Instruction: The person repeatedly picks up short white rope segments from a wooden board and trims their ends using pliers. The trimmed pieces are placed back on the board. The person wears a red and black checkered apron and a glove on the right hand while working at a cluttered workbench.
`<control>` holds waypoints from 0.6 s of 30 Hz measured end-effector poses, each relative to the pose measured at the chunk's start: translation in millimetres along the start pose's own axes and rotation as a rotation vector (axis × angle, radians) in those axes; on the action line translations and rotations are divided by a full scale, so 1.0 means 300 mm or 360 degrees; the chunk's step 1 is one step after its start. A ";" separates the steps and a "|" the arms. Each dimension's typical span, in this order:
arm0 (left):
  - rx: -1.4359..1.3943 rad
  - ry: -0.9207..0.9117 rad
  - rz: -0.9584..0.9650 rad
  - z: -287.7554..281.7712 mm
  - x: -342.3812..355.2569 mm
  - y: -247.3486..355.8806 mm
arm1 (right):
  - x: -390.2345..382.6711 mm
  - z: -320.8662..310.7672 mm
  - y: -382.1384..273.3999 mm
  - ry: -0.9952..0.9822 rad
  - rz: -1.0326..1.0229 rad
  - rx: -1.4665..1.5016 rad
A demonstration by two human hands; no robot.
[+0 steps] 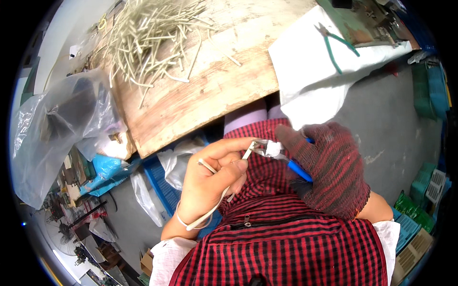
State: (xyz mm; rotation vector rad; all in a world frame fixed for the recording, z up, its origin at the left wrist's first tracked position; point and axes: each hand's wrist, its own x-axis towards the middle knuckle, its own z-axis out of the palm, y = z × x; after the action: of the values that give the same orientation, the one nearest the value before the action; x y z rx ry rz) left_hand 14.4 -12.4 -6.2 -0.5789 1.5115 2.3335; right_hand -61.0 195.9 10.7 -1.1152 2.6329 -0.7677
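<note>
My bare left hand is closed around a thin white cable, pinching it near its end between thumb and forefinger. Another white end pokes out between the fingers, and a white strand loops down by the wrist. In a dark red and black knit glove, my right hand grips blue-handled pliers. Their metal jaws meet the cable's tip just beyond my left fingertips; whether they are closed on it is too small to tell. Both hands are above my lap, over a red and black checked apron.
Ahead stands a wooden table with a heap of short whitish cable pieces. Green-handled pliers lie on white cloth at the right. A clear plastic bag hangs at the left; a blue crate sits below the table edge.
</note>
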 end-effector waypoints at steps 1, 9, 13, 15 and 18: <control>-0.0013 -0.0014 -0.0041 -0.001 0.001 0.006 | -0.006 -0.002 -0.001 0.0037 -0.0008 -0.0134; 0.0194 -0.0385 -0.0586 -0.003 0.027 0.053 | -0.014 -0.062 0.159 -0.0085 -0.0756 -0.0770; 0.0307 -0.0428 -0.0654 0.017 0.036 0.084 | 0.002 -0.065 0.188 0.0284 -0.0923 -0.0819; 0.0337 -0.0454 -0.0664 0.019 0.034 0.089 | 0.013 -0.068 0.181 0.0297 -0.0920 -0.0761; 0.0410 -0.0398 -0.0670 0.028 0.025 0.097 | 0.009 -0.074 0.184 0.0160 -0.0923 -0.0814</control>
State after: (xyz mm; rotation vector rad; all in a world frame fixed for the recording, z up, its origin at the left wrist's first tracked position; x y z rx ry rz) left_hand -7.0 -16.0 16.3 -0.4642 1.3866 1.7881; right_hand -104.9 234.8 0.7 -2.0777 2.6762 -0.2118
